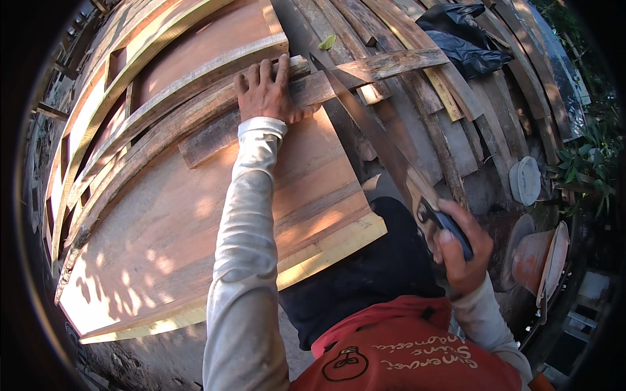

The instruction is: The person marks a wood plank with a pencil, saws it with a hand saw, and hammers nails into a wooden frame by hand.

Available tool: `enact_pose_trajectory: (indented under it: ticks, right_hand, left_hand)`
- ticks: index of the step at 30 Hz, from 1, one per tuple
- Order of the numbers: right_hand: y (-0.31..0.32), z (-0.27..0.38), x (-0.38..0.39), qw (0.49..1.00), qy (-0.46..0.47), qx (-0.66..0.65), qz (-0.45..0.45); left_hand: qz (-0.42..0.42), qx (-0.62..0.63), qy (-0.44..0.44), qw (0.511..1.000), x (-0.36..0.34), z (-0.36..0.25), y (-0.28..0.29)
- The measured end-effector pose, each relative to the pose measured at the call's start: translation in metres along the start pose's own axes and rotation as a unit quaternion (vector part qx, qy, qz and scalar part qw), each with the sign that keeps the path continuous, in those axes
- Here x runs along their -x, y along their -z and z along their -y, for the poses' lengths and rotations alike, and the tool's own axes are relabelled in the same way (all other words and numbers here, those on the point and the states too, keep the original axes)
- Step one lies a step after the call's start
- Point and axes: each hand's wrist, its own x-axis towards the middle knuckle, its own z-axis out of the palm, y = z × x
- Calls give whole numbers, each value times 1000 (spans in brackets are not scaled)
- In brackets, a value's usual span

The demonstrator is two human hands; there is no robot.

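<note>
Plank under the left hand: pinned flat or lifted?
Pinned flat: left hand presses the plank onto the boards; the saw crosses it.

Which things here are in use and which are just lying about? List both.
In use: left hand pressing down the weathered plank; right hand gripping the handsaw, blade on that plank; plywood panel underneath.

Lying about: black plastic bag, grey disc, brown hat, green leaf.

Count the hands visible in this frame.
2. The left hand presses flat on a weathered plank lying across a wooden panel. The right hand grips the handle of a handsaw at lower right. No others show.
</note>
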Motion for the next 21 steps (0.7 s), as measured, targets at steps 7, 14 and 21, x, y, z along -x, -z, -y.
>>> enact_pose_trajectory:
  ticks: [7, 14, 21]
  right_hand:
    - [-29, 21, -61, 994, -68, -67, 58]
    - [1, 24, 11, 997, -66, -42, 10]
    - [-23, 25, -41, 998, -53, 9, 42]
  left_hand:
    - [31, 57, 31, 997, 24, 4, -2]
    - [-2, 53, -4, 999, 3, 11, 2]
    - [54, 64, 31, 996, 23, 8, 0]
